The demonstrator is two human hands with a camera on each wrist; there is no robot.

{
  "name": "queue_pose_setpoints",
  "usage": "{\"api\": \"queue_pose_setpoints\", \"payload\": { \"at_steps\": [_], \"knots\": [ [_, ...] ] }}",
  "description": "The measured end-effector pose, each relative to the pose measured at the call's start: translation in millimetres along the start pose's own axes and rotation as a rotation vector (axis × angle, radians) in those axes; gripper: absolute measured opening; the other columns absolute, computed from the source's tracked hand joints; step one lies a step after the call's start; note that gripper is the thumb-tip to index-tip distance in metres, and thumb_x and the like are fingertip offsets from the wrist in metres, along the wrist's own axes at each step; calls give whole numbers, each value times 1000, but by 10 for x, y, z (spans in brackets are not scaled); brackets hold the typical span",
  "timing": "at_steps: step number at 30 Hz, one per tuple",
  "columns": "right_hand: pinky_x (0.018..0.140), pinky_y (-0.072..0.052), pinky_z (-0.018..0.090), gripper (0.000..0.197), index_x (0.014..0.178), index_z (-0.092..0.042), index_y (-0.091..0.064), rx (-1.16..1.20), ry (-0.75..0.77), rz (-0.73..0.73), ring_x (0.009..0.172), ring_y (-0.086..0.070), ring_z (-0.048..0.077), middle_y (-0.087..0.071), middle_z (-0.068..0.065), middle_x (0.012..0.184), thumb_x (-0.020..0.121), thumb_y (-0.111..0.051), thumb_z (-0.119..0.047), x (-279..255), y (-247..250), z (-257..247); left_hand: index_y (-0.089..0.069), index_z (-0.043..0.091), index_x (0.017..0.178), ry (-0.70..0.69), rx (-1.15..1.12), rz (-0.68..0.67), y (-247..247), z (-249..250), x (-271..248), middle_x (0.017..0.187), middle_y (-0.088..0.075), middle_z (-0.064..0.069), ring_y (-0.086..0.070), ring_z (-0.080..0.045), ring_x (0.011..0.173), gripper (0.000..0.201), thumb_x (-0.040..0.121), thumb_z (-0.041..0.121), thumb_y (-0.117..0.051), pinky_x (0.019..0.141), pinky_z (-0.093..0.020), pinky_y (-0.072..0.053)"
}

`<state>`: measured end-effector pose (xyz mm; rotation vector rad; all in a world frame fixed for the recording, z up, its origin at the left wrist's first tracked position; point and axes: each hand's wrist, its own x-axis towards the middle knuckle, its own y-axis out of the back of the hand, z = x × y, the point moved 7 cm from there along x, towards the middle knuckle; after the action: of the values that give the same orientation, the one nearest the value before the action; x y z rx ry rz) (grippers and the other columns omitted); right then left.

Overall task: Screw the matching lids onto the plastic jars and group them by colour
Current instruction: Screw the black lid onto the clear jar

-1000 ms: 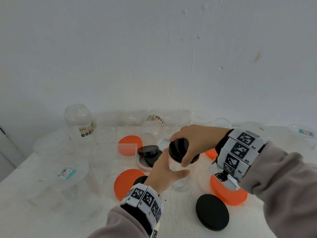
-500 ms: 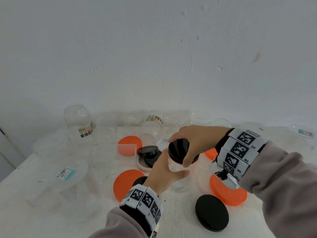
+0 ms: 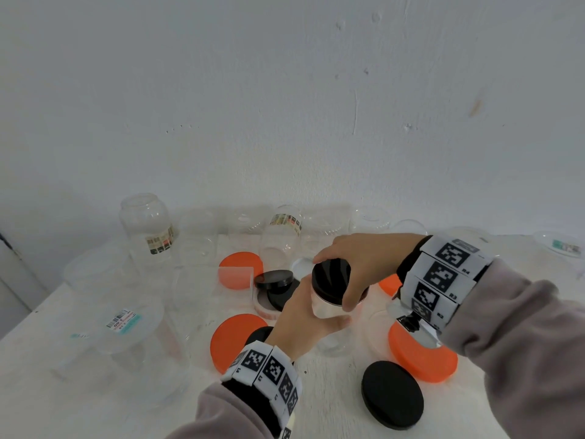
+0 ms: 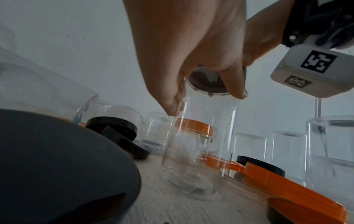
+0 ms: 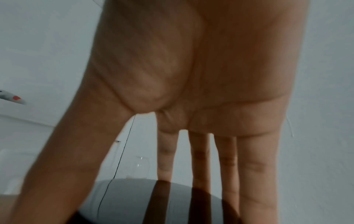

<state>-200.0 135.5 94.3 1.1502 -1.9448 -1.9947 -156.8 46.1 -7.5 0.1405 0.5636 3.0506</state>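
the left hand (image 3: 304,321) is wrapping its fingers and thumb round the wall of a clear plastic jar (image 3: 329,308), which is standing upright on the white table (image 3: 332,403) near its middle. the right hand (image 3: 361,264) is reaching over from above, fingers and thumb curling round the rim of the black lid (image 3: 332,280) sitting on the jar's mouth. in the left wrist view the fingertips (image 4: 234,89) are pressing the lid's edge. loose lids are lying around the jar: an orange lid (image 3: 234,340) just left, a larger orange lid (image 3: 421,359) to the right, a black lid (image 3: 392,394) nearer the person. open clear jars (image 3: 148,229) are standing along the wall.
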Motion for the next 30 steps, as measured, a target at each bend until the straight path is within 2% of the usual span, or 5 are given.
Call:
{"api": "queue_pose_setpoints", "payload": {
  "at_steps": [9, 15, 19, 24, 30],
  "knots": [
    [57, -39, 23, 69, 99, -21, -55, -11, -75, 242, 78, -56, 10, -58, -7, 89, 59, -67, -77, 29, 1, 54, -41, 32, 132, -3, -1, -14, -13, -18, 9, 124, -57, 20, -50, 4, 117, 74, 71, 38, -82, 93, -17, -40],
    [99, -44, 37, 87, 142, -36, -33, 46, -4, 53, 118, -42, 14, -41, -12, 126, 69, -75, -56, 19, -73, 13, -38, 30, 137, -13, -12, -11, -13, -9, 4, 127, -55, 18, -49, 2, 120, 79, 71, 37, -82, 100, -20, -39],
    [97, -43, 34, 79, 139, -36, -41, 14, 46, 92, 112, -42, 11, -41, -14, 115, 69, -75, -54, 18, -38, -36, -39, 30, 136, -9, -8, -7, -11, -7, 10, 126, -56, 17, -50, 2, 118, 80, 70, 38, -83, 99, -20, -40],
    [70, -47, 29, 64, 94, -20, -55, -127, -7, 303, 82, -56, 17, -56, -3, 92, 70, -55, -79, 17, -47, -28, -41, 32, 133, -10, -16, -7, -10, -12, 8, 123, -56, 21, -50, 7, 116, 75, 70, 37, -83, 89, -14, -40],
    [98, -44, 38, 83, 142, -33, -35, 3, 8, 62, 117, -43, 17, -40, -10, 122, 71, -70, -61, 40, -107, 14, -39, 28, 136, -13, -27, -18, -18, -20, 19, 127, -55, 18, -50, 2, 120, 79, 70, 37, -83, 101, -23, -41]
  ]
}}
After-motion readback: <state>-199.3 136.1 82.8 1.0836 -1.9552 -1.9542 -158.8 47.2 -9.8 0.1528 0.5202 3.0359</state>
